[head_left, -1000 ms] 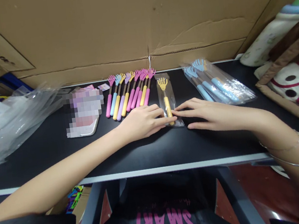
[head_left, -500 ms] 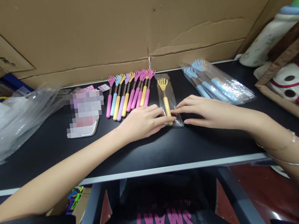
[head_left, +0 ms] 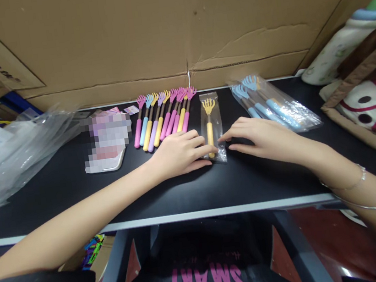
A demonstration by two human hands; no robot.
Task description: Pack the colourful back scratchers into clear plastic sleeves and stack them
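A yellow back scratcher [head_left: 210, 131] with a claw-shaped head lies in a clear plastic bag [head_left: 217, 121] on the black tabletop, head toward the back. My left hand [head_left: 183, 155] rests at its left side, fingers stretched out, the fingertips over the lower end of the handle and bag. To the right is my right hand [head_left: 260, 137], fingers apart, one fingertip at or close to the bag's edge; contact is unclear. Beyond my left hand, several loose pink, blue, purple and yellow back scratchers [head_left: 166, 120] lie in a row. Bagged blue back scratchers [head_left: 266, 103] lie behind my right hand.
A phone [head_left: 117, 159], partly blurred out, sits left of the row. Empty plastic bags [head_left: 26, 148] are piled at the far left. A bottle [head_left: 332, 52] and a brown-edged cloth bag [head_left: 374, 107] stand at the right. A cardboard wall [head_left: 108, 36] closes off the back.
The bagged yellow back scratcher has straightened slightly, its lower end shifting a little left. My left hand has slid slightly left, and the right hand's fingertips have moved a bit.
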